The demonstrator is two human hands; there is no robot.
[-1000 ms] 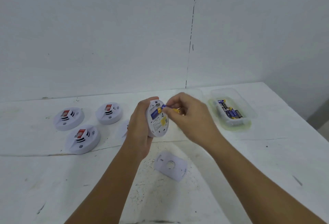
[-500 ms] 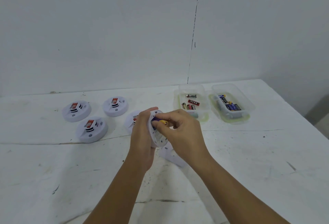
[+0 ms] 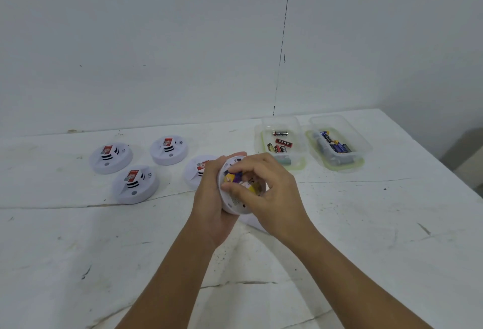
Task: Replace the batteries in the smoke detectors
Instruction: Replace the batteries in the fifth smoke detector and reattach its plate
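Observation:
My left hand grips a white round smoke detector on edge, its open back facing right. My right hand covers that back, its fingers curled on a blue and yellow battery at the battery bay. The detector's loose white back plate lies on the table beneath my right hand, mostly hidden. A fourth detector sits just behind my left hand, partly covered.
Three more white detectors stand at the left on the white table. Two clear tubs sit at the back right: one with black and red batteries, one with blue batteries. A wall runs close behind.
The view has tilted down and my hands have dropped lower toward the table. My right hand moved further over the detector's back with the battery, hiding the back plate.

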